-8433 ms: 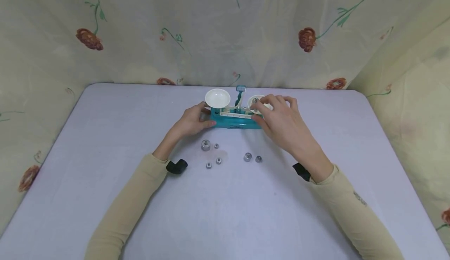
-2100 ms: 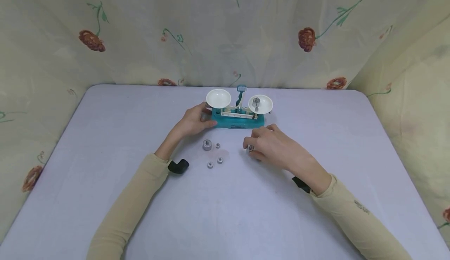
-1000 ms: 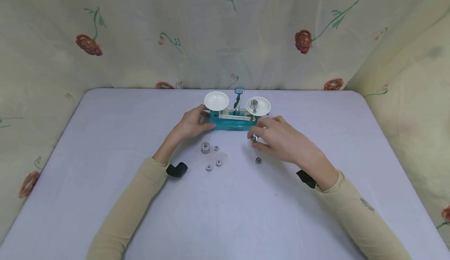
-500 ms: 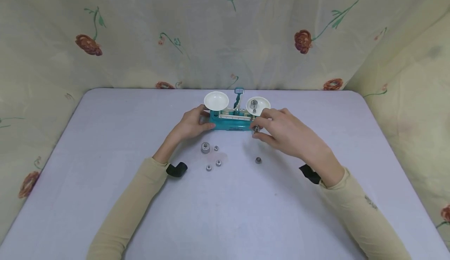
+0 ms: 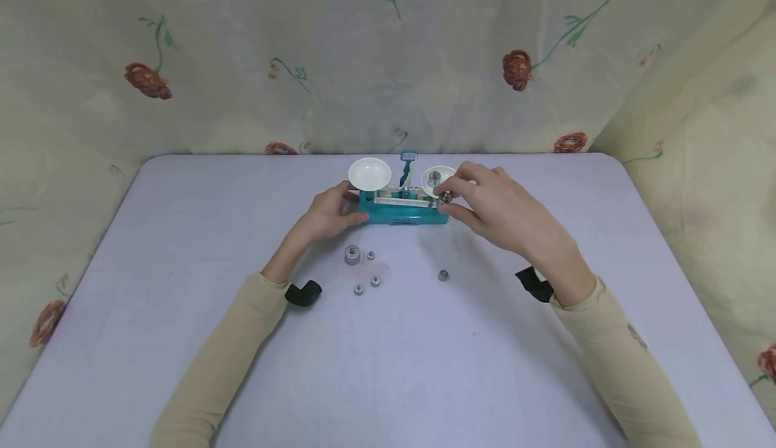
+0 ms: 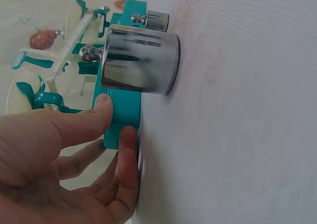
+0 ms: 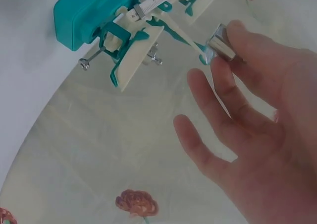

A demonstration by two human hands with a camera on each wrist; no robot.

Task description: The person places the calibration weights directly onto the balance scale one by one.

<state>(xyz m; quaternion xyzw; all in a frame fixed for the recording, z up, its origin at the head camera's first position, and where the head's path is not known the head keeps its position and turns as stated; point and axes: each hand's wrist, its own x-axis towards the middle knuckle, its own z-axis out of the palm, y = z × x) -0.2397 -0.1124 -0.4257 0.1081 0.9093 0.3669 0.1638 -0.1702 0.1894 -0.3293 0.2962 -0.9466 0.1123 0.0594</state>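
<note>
A small teal balance scale (image 5: 403, 215) with two white pans stands near the table's far edge. My left hand (image 5: 329, 212) holds the left end of its base, thumb in front and fingers behind, as the left wrist view shows. My right hand (image 5: 509, 215) pinches a shiny metal weight (image 7: 221, 44) between thumb and fingertips, close by the right pan (image 5: 446, 171). In that pan sit a larger weight (image 5: 434, 176) and a smaller one, partly hidden by my fingers. The left pan (image 5: 370, 174) bears nothing.
A large weight (image 5: 352, 254) and several small ones, among them a small weight (image 5: 376, 280), stand on the table in front of the scale. Another small weight (image 5: 443, 275) stands apart to the right. Flowered cloth (image 5: 339, 111) hangs behind the table.
My right hand has picked up a weight from the table at the right and raised it toward the right pan. My left hand has stayed on the scale's base.
</note>
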